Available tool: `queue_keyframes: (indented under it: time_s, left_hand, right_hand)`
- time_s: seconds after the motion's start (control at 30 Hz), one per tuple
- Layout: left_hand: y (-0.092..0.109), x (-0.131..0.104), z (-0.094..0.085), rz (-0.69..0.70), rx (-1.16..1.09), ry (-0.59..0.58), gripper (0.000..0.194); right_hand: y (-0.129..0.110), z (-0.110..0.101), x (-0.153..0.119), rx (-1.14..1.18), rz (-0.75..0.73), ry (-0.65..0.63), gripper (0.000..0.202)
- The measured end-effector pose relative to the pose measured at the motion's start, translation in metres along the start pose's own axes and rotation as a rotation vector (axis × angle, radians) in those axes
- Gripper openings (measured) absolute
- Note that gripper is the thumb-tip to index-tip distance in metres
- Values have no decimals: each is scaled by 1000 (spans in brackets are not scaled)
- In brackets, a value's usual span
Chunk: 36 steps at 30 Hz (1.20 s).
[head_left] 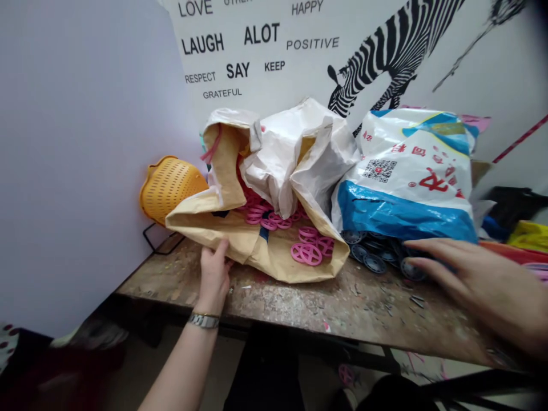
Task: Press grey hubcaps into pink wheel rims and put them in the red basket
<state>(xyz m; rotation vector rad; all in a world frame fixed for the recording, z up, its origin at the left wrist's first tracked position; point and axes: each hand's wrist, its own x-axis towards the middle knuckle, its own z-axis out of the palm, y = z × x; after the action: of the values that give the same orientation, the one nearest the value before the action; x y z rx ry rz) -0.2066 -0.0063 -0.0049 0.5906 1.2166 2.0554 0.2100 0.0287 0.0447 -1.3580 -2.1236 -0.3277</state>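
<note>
My left hand (pixel 215 271) pinches the front rim of an open paper sack (pixel 274 268), thumb inside and fingers beneath. The sack lies with its tan inside showing and its white outside crumpled up behind. Pink spoked plastic wheels (pixel 309 253) lie in its mouth. To the right, my right hand (pixel 475 279) is stretched out with fingers apart, holding nothing I can see. Its fingertips are by the dark plastic wheels (pixel 374 262) that spill from under a white and blue printed bag (pixel 406 211); whether they touch is unclear.
A yellow perforated basket (pixel 171 185) leans at the left wall, near a black wire stand (pixel 160 245). The worn wooden table (pixel 291 305) carries dark scraps toward its front edge. Yellow and red items (pixel 528 237) lie at far right. A pink wheel (pixel 346 374) is below the table.
</note>
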Motion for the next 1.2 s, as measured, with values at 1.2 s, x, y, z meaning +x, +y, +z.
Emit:
queue_keyframes:
  time_s: [1.2]
  left_hand:
    - [70,110,-68,856,1142,206,87]
  right_hand:
    - [-156,132,110,360,122,-237,35]
